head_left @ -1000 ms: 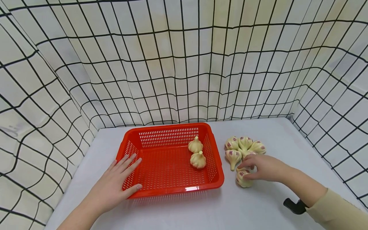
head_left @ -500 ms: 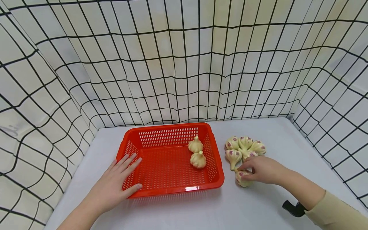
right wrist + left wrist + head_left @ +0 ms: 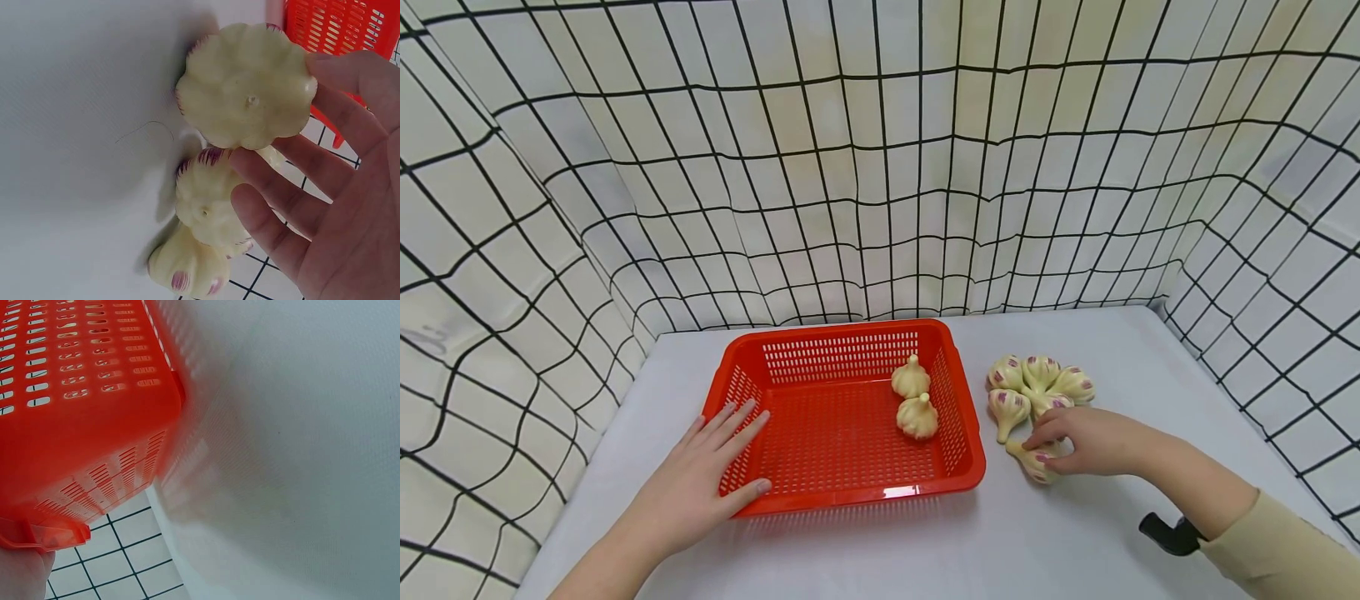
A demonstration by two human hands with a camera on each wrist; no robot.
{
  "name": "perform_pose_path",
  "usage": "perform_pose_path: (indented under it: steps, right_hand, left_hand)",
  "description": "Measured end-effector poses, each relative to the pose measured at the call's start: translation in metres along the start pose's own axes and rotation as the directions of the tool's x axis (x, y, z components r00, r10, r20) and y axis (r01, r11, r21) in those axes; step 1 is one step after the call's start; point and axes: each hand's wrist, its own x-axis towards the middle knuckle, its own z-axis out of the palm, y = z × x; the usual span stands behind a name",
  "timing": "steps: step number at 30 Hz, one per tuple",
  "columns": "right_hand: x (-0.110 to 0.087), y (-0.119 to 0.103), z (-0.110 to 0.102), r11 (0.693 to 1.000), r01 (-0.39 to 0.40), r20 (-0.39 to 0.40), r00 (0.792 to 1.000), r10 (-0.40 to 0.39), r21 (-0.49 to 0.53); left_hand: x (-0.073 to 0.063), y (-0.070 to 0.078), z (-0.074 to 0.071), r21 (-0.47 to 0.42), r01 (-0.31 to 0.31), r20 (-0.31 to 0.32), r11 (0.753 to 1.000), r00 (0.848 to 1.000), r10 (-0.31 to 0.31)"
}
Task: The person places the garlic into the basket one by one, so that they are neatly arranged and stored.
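My left hand (image 3: 703, 475) lies with spread, straight fingers over the left rim of a red plastic basket (image 3: 850, 497). In the left wrist view the basket's perforated wall (image 3: 87, 425) fills the upper left, with a bit of the hand (image 3: 24, 574) below it. My right hand (image 3: 1093, 442) pinches a garlic bulb (image 3: 1036, 463) between thumb and fingers, right of the basket. That purple-streaked bulb (image 3: 247, 87) shows its round base in the right wrist view. Two plain cream garlic bulbs (image 3: 916, 417) sit inside the basket at its right end.
Several purple-marked garlic bulbs (image 3: 1037, 375) cluster on the white table (image 3: 1120, 350) behind the right hand. Black netting (image 3: 910, 175) over white sheeting rises at the back and both sides. A black object (image 3: 1171, 533) shows by the right wrist.
The bulb in my right hand has turned, so its stem now points left and its base faces the palm side. The left hand and the basket stay in place.
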Motion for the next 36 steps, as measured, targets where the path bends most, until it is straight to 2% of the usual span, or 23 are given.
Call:
perform_pose_path:
  steps: [7, 12, 18, 29, 36]
  right_hand:
    - [-0.003, -0.002, -0.001, 1.000, -0.011, -0.021, 1.000, 0.011, -0.016]
    - [-0.001, -0.006, 0.002, 0.996, -0.067, -0.059, 0.996, 0.063, -0.057]
    - [0.005, -0.008, 0.009, 0.987, -0.145, -0.055, 0.988, 0.141, -0.070]
    - [0.002, -0.007, 0.015, 0.984, -0.176, -0.068, 0.982, 0.178, 0.039]
    - [-0.004, -0.003, 0.018, 0.984, -0.154, -0.097, 0.982, 0.162, 0.090]
  left_hand:
    - [0.000, 0.001, -0.001, -0.006, 0.004, 0.005, 1.000, 1.000, -0.004]
    - [-0.001, 0.002, -0.001, -0.013, 0.009, 0.011, 1.000, 1.000, -0.008]
    - [0.000, 0.000, 0.000, -0.007, 0.005, 0.010, 1.000, 1.000, -0.005]
    - [-0.001, 0.002, -0.002, -0.021, 0.023, 0.024, 0.999, 0.999, -0.023]
    - [-0.001, 0.003, -0.003, -0.016, 0.014, 0.013, 1.000, 1.000, -0.014]
